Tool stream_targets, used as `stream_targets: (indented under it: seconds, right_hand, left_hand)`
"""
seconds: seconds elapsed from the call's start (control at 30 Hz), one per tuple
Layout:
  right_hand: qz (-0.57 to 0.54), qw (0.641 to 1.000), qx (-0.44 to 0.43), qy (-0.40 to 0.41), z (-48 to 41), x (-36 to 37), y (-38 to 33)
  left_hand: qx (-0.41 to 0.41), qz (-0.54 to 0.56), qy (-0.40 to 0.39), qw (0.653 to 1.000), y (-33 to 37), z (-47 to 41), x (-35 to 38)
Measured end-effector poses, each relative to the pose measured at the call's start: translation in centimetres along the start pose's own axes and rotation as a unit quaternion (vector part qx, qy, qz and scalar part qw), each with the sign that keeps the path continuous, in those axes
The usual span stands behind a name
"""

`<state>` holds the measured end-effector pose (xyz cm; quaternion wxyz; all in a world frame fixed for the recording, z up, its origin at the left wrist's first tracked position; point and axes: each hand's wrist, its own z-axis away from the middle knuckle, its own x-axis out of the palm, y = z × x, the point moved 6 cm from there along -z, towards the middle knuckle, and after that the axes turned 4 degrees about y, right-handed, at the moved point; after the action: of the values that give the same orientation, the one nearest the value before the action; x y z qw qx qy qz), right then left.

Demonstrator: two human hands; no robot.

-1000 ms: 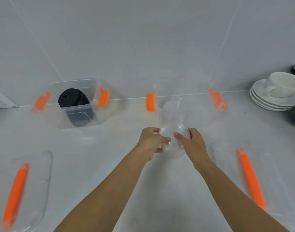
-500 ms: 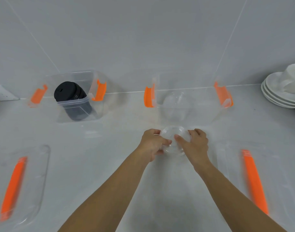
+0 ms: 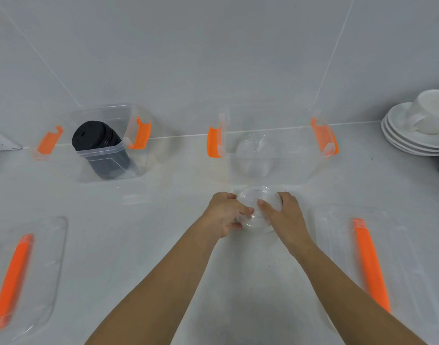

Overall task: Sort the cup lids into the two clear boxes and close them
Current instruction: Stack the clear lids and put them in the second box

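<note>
You are holding a small stack of clear lids [image 3: 259, 206] between both hands, low over the pale counter [image 3: 163, 220] and just in front of the right clear box [image 3: 300, 165]. Your left hand [image 3: 226, 212] is pinching the stack's left edge, thumb on top and fingers curled underneath. Your right hand [image 3: 285, 215] is gripping the right edge, thumb lying across the top and fingers wrapping the far rim.

The number of lids is proving hard to count (clear plastic against a pale surface), and I cannot tell whether the stack is touching the counter. More clear lids [image 3: 254, 155] are showing faintly inside the right box, their outlines blurring into its walls.

The left clear box [image 3: 106, 107] is standing open well to the left, with black lids [image 3: 96, 138] leaning in a row inside it.

Two box covers with orange handles are lying near you: the left cover [image 3: 47, 245] is being cut off by the frame edge and smeared by blur, and the right cover [image 3: 338, 245] is running out at the bottom. Stacked saucers [image 3: 407, 138] with a white cup [image 3: 434, 108] are being clipped at the right edge.
</note>
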<state>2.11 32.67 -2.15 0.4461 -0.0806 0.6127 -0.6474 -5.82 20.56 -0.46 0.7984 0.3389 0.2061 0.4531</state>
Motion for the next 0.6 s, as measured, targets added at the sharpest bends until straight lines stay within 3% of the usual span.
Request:
stream_targets:
  seconds: [0.17, 0.6]
  right_hand:
    - [-0.011, 1.0, -0.013, -0.006, 0.0, -0.3, 0.0]
    - [-0.126, 0.992, -0.001, 0.01, -0.2, -1.3, 0.3]
  left_hand:
    - [-0.042, 0.005, -0.022, 0.999, -0.9, -0.2, 0.4]
    - [-0.007, 0.035, -0.04, 0.999, -0.3, -0.2, 0.6]
